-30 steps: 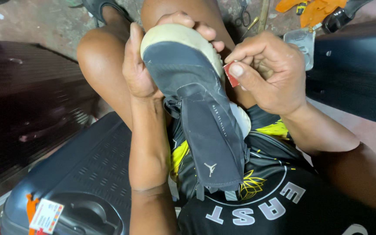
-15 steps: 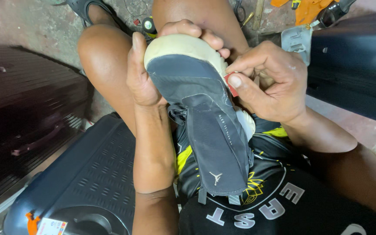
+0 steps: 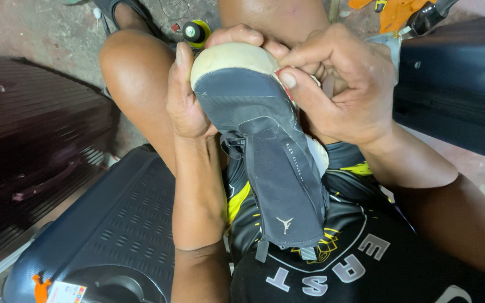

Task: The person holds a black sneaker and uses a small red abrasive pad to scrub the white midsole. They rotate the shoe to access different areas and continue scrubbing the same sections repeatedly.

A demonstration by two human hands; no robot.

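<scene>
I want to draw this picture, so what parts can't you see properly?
All in the head view:
- Small red thing: pinched in the right hand, whose thumb and fingers cover most of it, so its kind stays unclear.
- Shoe: its far side lies behind the left hand and right hand.
- Orange things: cut off by the top edge.
- Dark suitcase: cut off by the bottom edge.

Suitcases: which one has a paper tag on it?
The dark blue hard-shell suitcase at bottom left carries the tag; the dark maroon ribbed suitcase beside it shows none.
</scene>
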